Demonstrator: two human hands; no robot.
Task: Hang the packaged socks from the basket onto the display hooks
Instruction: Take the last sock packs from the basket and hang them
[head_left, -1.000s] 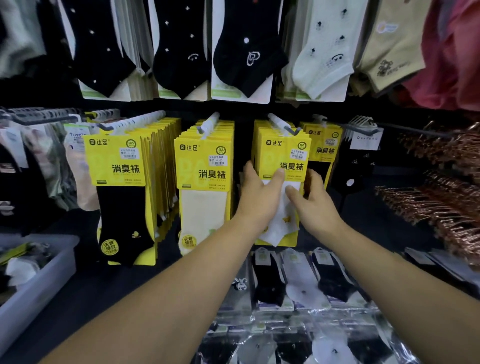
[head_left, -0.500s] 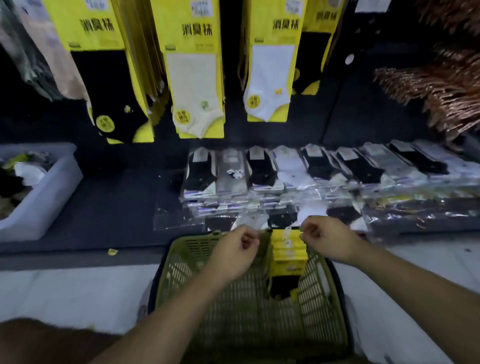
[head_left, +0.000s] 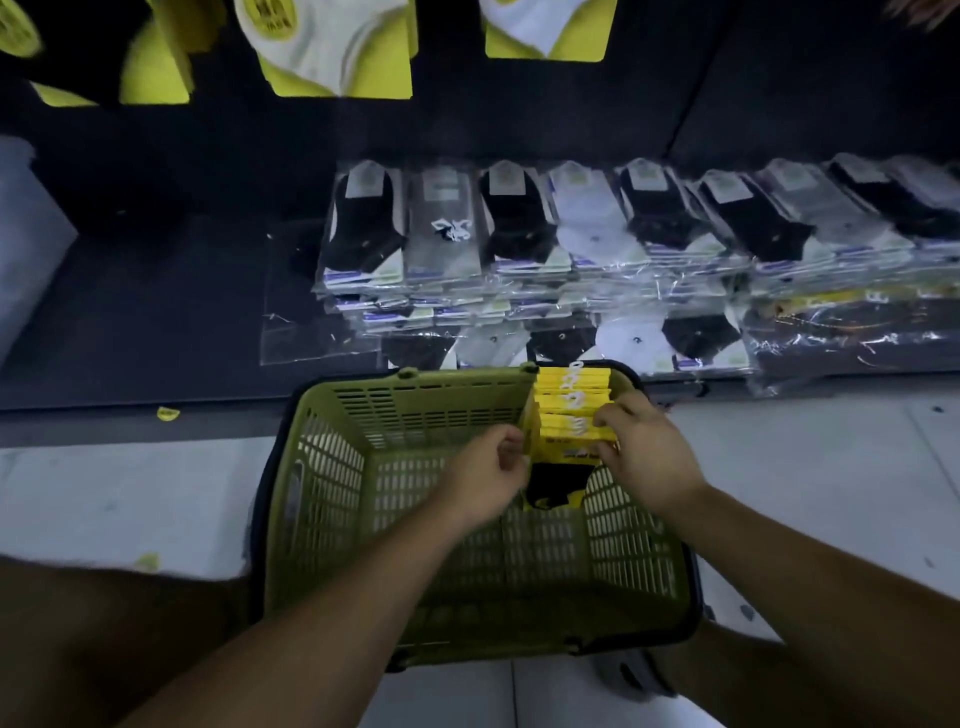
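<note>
Head view showed the yellow sock packs (head_left: 571, 415) upright in the far right corner of the basket (head_left: 415, 410), their row running away from the person, the left hand (head_left: 483, 483) pinching the left edge, the right hand (head_left: 644, 457) apparently gripping the right, both equally near.

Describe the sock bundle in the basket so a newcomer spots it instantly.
Find the green basket on the floor. In its far right corner stands a stack of yellow sock packs, held between the left hand and right hand. Unlike the clear-bagged socks on the shelf behind, its cards are bright yellow.
</note>
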